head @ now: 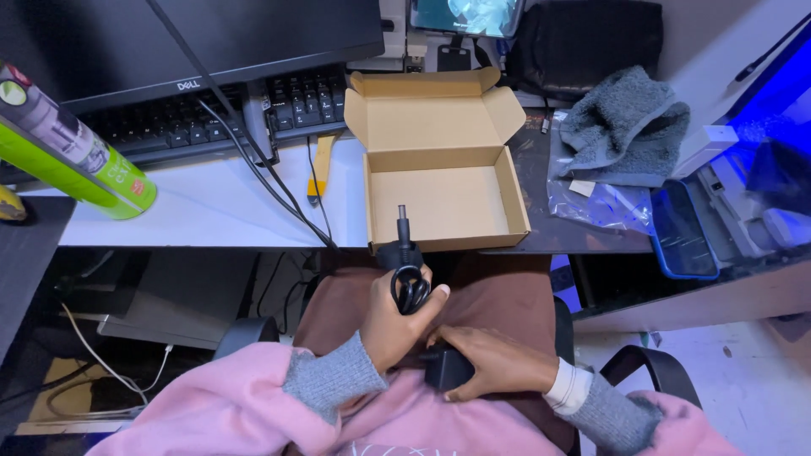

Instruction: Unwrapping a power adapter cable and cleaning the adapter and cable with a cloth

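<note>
My left hand [395, 319] is closed around a coiled black cable [410, 287], whose barrel plug [403, 221] sticks up over the front wall of an open brown cardboard box [439, 160]. My right hand [494, 361] rests on a black power adapter brick [446, 367] in my lap and grips it. Both hands sit below the desk edge, just in front of the box. The box has nothing inside and its lid flaps stand open toward the back.
A black monitor [211, 34] and keyboard [228, 114] stand at the back left, a green can [68, 143] lies at far left. A grey towel [625, 127], plastic bag [591, 198] and dark phone [683, 230] lie at right. Cables [270, 181] cross the white desk.
</note>
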